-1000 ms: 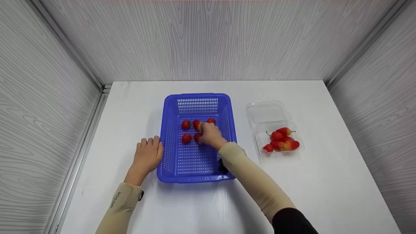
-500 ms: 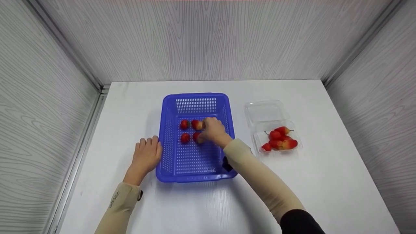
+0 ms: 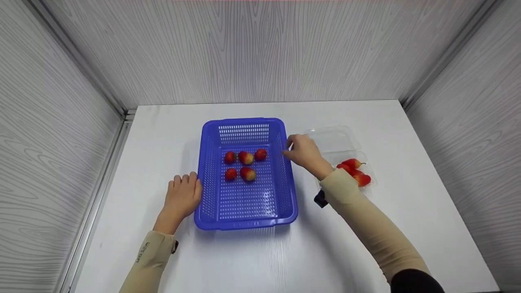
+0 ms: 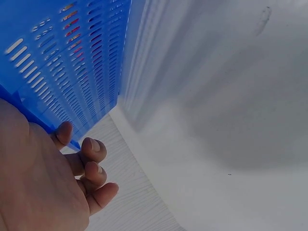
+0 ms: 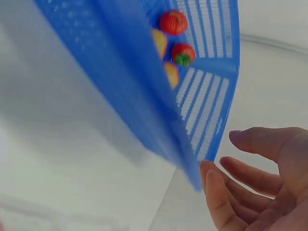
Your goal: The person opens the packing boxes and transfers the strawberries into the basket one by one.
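A white table [image 3: 366, 244] with a faint wood grain fills the floor of the scene and runs from the near edge to the far wall. Pale grey wood-grain panels [image 3: 260, 49] close it in on the far side and on the left and right, standing upright and meeting at the far corners. A metal rail [image 3: 101, 179] runs along the table's left edge, between the tabletop and the left panel, from near to far.

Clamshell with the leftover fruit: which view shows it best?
Head view. The clear clamshell lies open right of the blue basket, partly behind the right hand. Neither wrist view shows it; they catch only basket wall and fingers.
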Motion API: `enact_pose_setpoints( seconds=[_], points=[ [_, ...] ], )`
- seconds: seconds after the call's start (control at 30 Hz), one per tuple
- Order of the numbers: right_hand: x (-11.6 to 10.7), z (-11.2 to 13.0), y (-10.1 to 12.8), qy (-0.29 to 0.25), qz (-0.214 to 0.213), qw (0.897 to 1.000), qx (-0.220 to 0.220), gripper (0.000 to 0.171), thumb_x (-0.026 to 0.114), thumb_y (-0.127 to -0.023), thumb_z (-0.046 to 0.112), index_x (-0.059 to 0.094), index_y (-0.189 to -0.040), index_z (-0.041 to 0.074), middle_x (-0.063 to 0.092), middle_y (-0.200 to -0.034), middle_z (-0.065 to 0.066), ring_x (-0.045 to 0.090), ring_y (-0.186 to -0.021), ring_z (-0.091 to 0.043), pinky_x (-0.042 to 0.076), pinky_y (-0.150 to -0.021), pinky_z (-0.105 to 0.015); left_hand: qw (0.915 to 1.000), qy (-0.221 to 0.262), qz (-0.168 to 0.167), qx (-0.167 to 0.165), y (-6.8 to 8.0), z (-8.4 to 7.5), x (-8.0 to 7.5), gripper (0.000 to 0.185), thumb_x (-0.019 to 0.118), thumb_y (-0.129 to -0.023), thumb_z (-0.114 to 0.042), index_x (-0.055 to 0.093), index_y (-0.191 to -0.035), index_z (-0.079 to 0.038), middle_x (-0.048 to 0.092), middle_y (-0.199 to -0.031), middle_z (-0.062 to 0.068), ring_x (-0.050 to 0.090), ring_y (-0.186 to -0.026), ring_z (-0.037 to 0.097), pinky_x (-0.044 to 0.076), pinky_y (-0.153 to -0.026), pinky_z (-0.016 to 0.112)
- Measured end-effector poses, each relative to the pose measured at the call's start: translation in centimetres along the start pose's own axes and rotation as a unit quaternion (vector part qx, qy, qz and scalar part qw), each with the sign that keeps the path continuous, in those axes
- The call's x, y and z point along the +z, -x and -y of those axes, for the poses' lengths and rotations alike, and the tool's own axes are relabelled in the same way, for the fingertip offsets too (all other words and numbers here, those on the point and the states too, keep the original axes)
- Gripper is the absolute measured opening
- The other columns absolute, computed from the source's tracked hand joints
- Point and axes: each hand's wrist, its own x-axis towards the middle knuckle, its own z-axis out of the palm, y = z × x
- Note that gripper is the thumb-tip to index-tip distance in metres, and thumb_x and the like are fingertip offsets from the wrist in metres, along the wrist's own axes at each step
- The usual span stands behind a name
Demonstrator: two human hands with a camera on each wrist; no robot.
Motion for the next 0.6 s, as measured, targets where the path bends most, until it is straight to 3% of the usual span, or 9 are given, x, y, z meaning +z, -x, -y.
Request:
enact_pose_setpoints(
  seconds=[0.27, 0.6],
  points=[
    [-2.9, -6.3, 1.8, -0.006, -0.012, 0.998, 0.065, 0.02, 0.066, -0.088, 0.014, 0.07, -0.098, -0.004, 0.069, -0.088, -0.018, 0.064, -0.073, -0.03, 0.054, -0.066, -0.042, 0.9999, 0.01, 0.01, -0.004, 0.2, -0.1, 0.2, 0.027, 0.032, -0.105, -0.022, 0.046, -0.106, 0.001, 0.048, -0.09, 0.019, 0.043, -0.085, 0.038, 0.034, -0.076, 0.051],
    [-2.8, -14.0, 5.1, 0.05, -0.027, 0.991, 0.122, 0.021, 0.058, -0.088, 0.009, 0.065, -0.1, -0.006, 0.065, -0.097, -0.024, 0.061, -0.086, -0.037, 0.052, -0.077, -0.053, 1.0, 0.01, 0.0, 0.001, 0.1, 0.0, 0.1, 0.025, 0.033, -0.104, -0.021, 0.046, -0.106, 0.001, 0.049, -0.089, 0.018, 0.044, -0.085, 0.038, 0.034, -0.077, 0.051]
  ],
)
